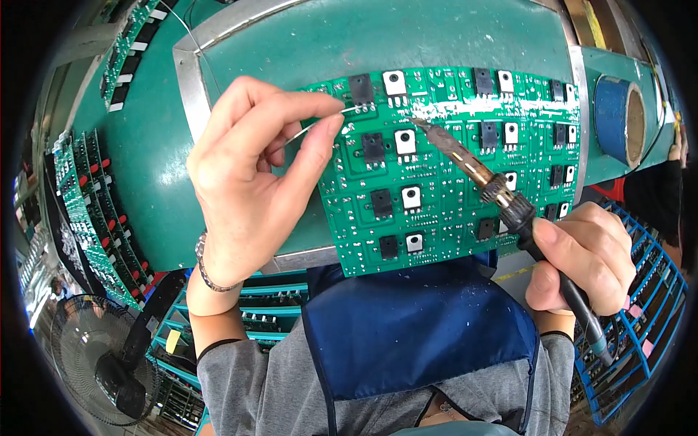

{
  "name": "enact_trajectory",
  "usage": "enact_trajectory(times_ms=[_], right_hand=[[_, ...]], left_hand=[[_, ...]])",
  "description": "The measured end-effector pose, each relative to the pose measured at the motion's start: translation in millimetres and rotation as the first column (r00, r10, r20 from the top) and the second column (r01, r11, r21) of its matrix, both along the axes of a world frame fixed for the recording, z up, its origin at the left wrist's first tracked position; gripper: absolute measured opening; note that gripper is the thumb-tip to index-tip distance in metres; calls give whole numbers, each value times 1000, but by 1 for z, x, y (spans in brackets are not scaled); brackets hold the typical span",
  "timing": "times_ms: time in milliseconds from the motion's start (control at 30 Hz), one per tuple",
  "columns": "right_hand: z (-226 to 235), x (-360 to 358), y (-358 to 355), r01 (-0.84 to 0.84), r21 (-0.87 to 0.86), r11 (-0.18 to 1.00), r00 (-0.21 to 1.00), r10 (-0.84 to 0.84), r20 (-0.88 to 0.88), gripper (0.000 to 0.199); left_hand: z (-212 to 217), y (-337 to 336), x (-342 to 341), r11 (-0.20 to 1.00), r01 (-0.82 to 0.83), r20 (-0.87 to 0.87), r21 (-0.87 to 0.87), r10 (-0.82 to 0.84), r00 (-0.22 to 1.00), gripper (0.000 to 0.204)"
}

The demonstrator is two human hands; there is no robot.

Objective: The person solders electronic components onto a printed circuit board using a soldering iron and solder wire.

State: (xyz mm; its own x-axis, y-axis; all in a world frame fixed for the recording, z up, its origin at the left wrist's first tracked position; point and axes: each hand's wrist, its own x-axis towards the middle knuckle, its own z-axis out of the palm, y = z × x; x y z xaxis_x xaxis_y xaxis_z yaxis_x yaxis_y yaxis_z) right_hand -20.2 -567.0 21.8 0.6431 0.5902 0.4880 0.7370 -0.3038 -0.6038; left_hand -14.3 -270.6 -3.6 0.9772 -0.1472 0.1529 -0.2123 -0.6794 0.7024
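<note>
A large green circuit board [451, 182] lies in front of me, with rows of black and white flat components on it. My left hand [265, 149] pinches a thin solder wire [298, 133] between thumb and forefinger. The wire's end reaches the legs of a black component [360, 89] in the top row. In my right hand [585, 258] is a soldering iron [502, 196], gripped by its dark handle. The iron's tip points up and left, close to the legs of the white component [395, 83] beside it. Whether the tip touches the board I cannot tell.
The board lies on a green worktop [254, 58] with a metal edge strip. A blue roll [618, 120] stands at the right. More circuit boards [94, 211] stand at the left, above a fan [105, 360]. Blue racks [640, 312] flank me below the table.
</note>
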Motion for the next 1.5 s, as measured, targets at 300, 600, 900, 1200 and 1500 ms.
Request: enact_trajectory(times_ms=[300,600,900,1200,1500], right_hand=[[-2,11,23,-11,-13,1000,987,8,-160,36],[-5,10,29,30,-25,999,979,-35,-202,30],[-11,8,32,65,-7,998,988,-65,-136,25],[-12,7,32,65,-27,997,993,-68,-101,24],[-13,6,31,55,-35,998,994,-58,-89,25]], left_hand=[[-1,4,0,999,-40,-38,14,41,998,18],[-1,3,-1,999,-45,-55,5,45,997,17],[0,3,-1,999,-49,-57,15,50,997,16],[-2,1,0,999,-44,-57,12,45,997,17],[-6,1,-1,999,-31,-52,26,33,998,18]])
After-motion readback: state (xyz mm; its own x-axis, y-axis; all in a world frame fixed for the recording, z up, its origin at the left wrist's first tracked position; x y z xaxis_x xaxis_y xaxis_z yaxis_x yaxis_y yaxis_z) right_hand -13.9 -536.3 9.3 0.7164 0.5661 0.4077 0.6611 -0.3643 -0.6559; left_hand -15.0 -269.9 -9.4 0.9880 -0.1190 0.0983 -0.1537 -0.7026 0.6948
